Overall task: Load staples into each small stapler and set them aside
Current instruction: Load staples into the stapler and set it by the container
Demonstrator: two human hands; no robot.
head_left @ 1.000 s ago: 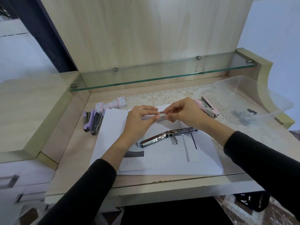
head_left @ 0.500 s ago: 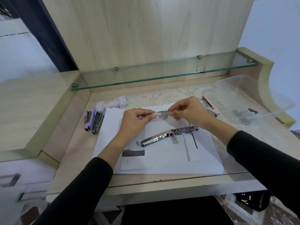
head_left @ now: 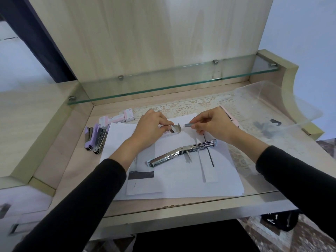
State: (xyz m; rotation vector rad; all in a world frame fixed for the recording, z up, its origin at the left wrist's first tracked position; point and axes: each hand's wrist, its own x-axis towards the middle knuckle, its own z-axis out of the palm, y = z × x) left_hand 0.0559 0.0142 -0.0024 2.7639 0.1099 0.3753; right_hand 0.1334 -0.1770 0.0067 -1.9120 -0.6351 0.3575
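Pinching a short grey strip of staples (head_left: 188, 125) between thumb and forefinger, the right hand (head_left: 212, 124) hovers over the far edge of the paper sheets (head_left: 181, 184). The strip is clear of the small staple box (head_left: 174, 130), which the left hand (head_left: 151, 128) grips just beside it, end flap open and facing the strip. The two hands are near each other but not touching.

In front of them, on the paper, a chrome stapler (head_left: 181, 153) lies swung fully open and flat, its long metal arms in one line running from lower left to upper right. Neither hand touches it.

At the left edge of the paper, two lilac staplers (head_left: 95, 137) lie side by side on the wooden desk (head_left: 60, 160), closed. Just behind them sit a few more pink-and-white staple boxes (head_left: 118, 118) in a loose row. A pink stapler (head_left: 231, 118) shows partly from behind the right hand, resting on a lace mat (head_left: 190, 106).

Far right, a clear plastic tub (head_left: 298, 122) holds some dark items too blurred to name. A glass shelf (head_left: 163, 84) spans the back of the desk.
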